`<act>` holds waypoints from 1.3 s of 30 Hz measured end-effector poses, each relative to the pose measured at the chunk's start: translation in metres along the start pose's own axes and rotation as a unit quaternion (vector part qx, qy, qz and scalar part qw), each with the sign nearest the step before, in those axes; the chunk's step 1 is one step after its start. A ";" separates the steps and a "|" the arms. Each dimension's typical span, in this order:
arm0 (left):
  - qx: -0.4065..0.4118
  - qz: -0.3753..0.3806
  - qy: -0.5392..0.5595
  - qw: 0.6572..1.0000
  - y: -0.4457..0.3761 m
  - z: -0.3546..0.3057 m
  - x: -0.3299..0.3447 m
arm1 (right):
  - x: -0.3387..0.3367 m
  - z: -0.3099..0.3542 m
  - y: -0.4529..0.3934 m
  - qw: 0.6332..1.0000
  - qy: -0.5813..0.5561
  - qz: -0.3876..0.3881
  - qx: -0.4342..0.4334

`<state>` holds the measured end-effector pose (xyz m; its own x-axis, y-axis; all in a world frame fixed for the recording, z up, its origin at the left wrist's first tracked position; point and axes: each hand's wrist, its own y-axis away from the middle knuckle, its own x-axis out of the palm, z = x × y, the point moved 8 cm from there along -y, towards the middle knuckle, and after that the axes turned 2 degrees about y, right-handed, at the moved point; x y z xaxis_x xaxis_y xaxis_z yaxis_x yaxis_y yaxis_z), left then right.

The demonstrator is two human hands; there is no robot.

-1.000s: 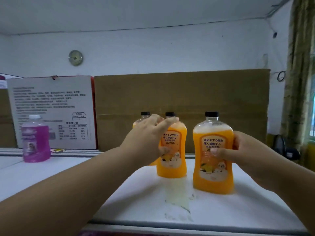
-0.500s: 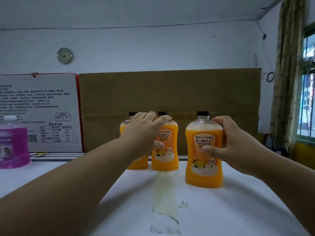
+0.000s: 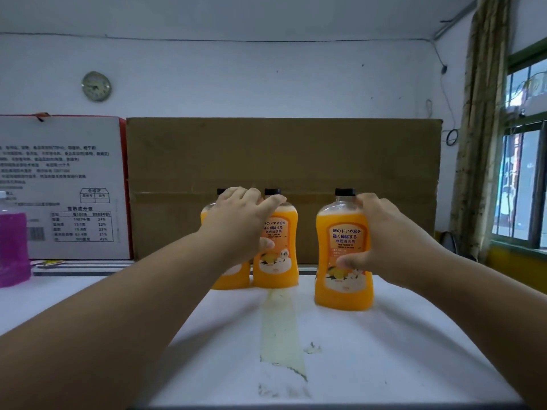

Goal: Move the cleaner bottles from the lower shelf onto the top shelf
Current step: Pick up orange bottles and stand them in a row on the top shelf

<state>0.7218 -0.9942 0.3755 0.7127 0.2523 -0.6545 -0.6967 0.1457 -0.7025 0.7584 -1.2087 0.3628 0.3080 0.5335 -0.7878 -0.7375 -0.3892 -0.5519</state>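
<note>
We have both hands up on the top shelf, a white surface with a pale yellowish stain running toward its front edge. Our right hand is closed around the right orange bottle, thumb across the label and fingers around the far side. This bottle stands upright on the shelf, a little in front of the others and apart from them. Our left hand lies over the two other orange bottles, the middle bottle and the left bottle, which stand side by side and seem to touch, near the back edge in front of the brown cardboard. The left fingers are curved loosely over their shoulders; we cannot tell if they really grip one or only steady it.

Compared with half a second ago, the right bottle sits slightly further back, nearer to the row, and the right fingers have climbed toward its black cap. The left hand keeps nearly the same place. We judge that the newest bottle is being pushed into line and that three bottles are now on the top shelf. A purple bottle stands at the left edge of the shelf. The lower shelf is not in view, so we cannot say how many remain there.
</note>
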 end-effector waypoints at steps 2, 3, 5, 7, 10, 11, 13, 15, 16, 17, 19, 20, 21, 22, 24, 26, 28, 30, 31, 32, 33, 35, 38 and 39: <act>-0.005 0.008 -0.008 1.000 0.004 -0.004 -0.006 | 0.001 0.001 -0.005 1.000 0.015 -0.001 0.002; -0.013 0.005 -0.009 1.000 0.008 -0.007 -0.011 | 0.003 0.001 -0.009 1.000 0.020 0.000 0.003; -0.022 -0.004 0.007 1.000 0.019 -0.015 -0.022 | 0.007 0.000 -0.017 1.000 0.023 0.005 0.012; -0.014 0.038 0.061 0.997 0.035 -0.026 -0.022 | 0.013 -0.001 -0.025 0.999 0.029 0.007 0.021; -0.024 0.204 0.139 0.969 0.071 -0.045 0.005 | 0.020 -0.002 -0.036 0.998 0.051 -0.005 0.031; -0.034 0.251 0.150 0.956 0.082 -0.049 0.015 | 0.022 -0.002 -0.038 0.998 0.055 -0.010 0.036; -0.053 0.311 0.165 0.934 0.096 -0.052 0.029 | 0.027 -0.001 -0.043 0.997 0.060 -0.020 0.038; -0.064 0.327 0.173 0.927 0.100 -0.052 0.031 | 0.032 0.002 -0.048 0.997 0.060 -0.024 0.034; -0.065 0.326 0.174 0.927 0.101 -0.052 0.030 | 0.034 0.003 -0.050 0.997 0.058 -0.026 0.033; -0.066 0.324 0.174 0.928 0.101 -0.052 0.031 | 0.036 0.003 -0.052 0.997 0.058 -0.028 0.033; -0.068 0.323 0.173 0.928 0.103 -0.053 0.030 | 0.040 0.004 -0.053 0.997 0.066 -0.033 0.034; -0.070 0.324 0.172 0.928 0.104 -0.054 0.030 | 0.041 0.004 -0.053 0.996 0.073 -0.036 0.034; -0.071 0.325 0.170 0.928 0.104 -0.054 0.030 | 0.042 0.004 -0.053 0.996 0.079 -0.040 0.033; -0.071 0.325 0.169 0.928 0.104 -0.054 0.030 | 0.042 0.003 -0.052 0.995 0.081 -0.043 0.033; -0.070 0.326 0.167 0.928 0.103 -0.055 0.028 | 0.043 0.003 -0.050 0.996 0.074 -0.044 0.030; -0.068 0.327 0.163 0.928 0.103 -0.056 0.026 | 0.042 0.003 -0.048 0.997 0.064 -0.042 0.028; -0.070 0.327 0.159 0.929 0.104 -0.057 0.023 | 0.038 0.004 -0.042 0.997 0.062 -0.048 0.022; -0.076 0.325 0.164 0.928 0.104 -0.057 0.019 | 0.030 0.008 -0.034 0.996 0.064 -0.067 -0.001; -0.080 0.324 0.168 0.927 0.104 -0.057 0.017 | 0.026 0.011 -0.029 0.995 0.063 -0.075 -0.017; -0.084 0.322 0.174 0.927 0.104 -0.058 0.013 | 0.021 0.014 -0.024 0.994 0.063 -0.082 -0.033; -0.090 0.317 0.182 0.927 0.105 -0.058 0.009 | 0.016 0.018 -0.019 0.993 0.063 -0.088 -0.049; -0.117 0.287 0.211 0.927 0.105 -0.056 -0.001 | 0.005 0.027 -0.005 0.989 0.066 -0.107 -0.081; -0.152 0.216 0.251 0.931 0.115 -0.052 -0.019 | -0.012 0.046 0.023 0.983 0.060 -0.126 -0.121; -0.154 0.202 0.255 0.933 0.121 -0.053 -0.023 | -0.017 0.052 0.033 0.982 0.054 -0.130 -0.129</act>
<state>0.6257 -1.0329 0.2909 0.3975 -0.2724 -0.8763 -0.9166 -0.1638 -0.3648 0.6974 -1.1921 0.3723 0.5380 0.5619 -0.6284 -0.4538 -0.4351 -0.7776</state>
